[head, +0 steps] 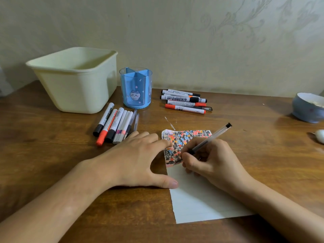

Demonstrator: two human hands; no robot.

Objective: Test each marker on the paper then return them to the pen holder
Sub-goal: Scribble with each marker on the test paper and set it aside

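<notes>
My right hand [212, 160] grips a clear black-ink pen [210, 138], its tip down on the sheet of paper [198, 197], at the lower edge of the paper's patch of coloured scribbles. My left hand [138, 160] lies flat, fingers spread, pressing the paper's left edge against the table. The blue divided pen holder [135, 88] stands upright behind, with nothing visible in it. Several markers [114, 123] lie in a row in front and to the left of the holder. A second group of markers [184, 101] lies to the holder's right.
A cream plastic bin [75, 79] stands at the back left beside the holder. A grey-blue bowl [308, 107] sits at the right edge of the wooden table, with a small white object [320, 135] near it. A wall runs close behind.
</notes>
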